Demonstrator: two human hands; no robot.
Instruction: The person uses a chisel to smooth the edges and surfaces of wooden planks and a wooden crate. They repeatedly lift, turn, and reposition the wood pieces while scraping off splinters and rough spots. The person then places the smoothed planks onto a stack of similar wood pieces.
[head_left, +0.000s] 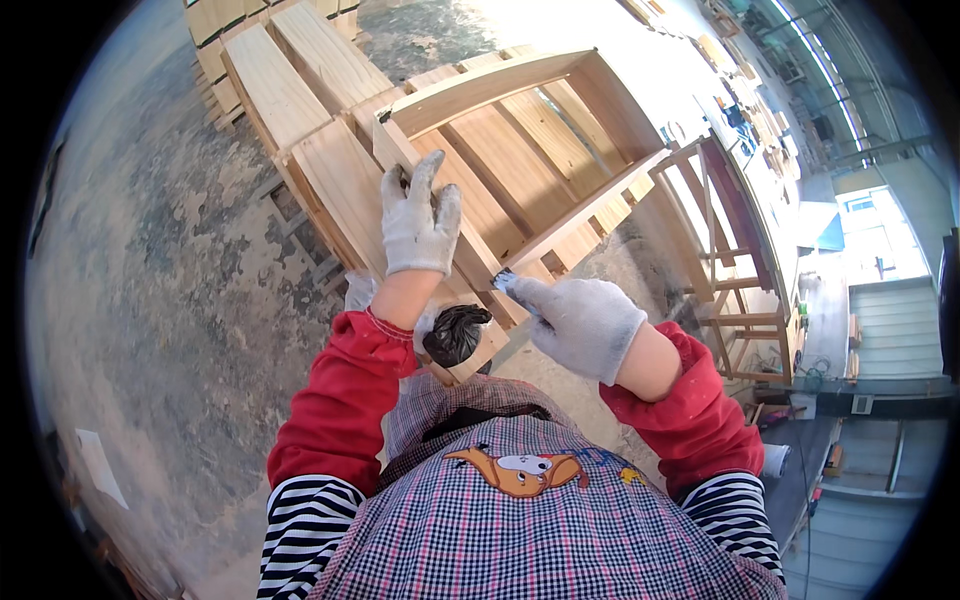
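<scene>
A rectangular wooden frame (589, 207), like a drawer box, lies on several pale wooden boards (337, 184). My left hand (421, 217), in a white knitted glove with darkened fingertips, rests with spread fingers on the frame's left rail. In my gloved right hand (589, 326) is a small flat tool (513, 282), mostly covered by the fingers. Its dark tip touches or nearly touches the frame's near corner. Dark smears mark two of the far corners. Below my left hand, a black plastic bag (454, 334) sits bunched up on the end of a board.
More wooden pieces (225, 90) are stacked at the upper left on a worn, patchy floor (172, 285). To the right stands a wooden rack (739, 300). A long workbench (806, 442) with cables runs along the right side. My checked apron (540, 540) fills the bottom.
</scene>
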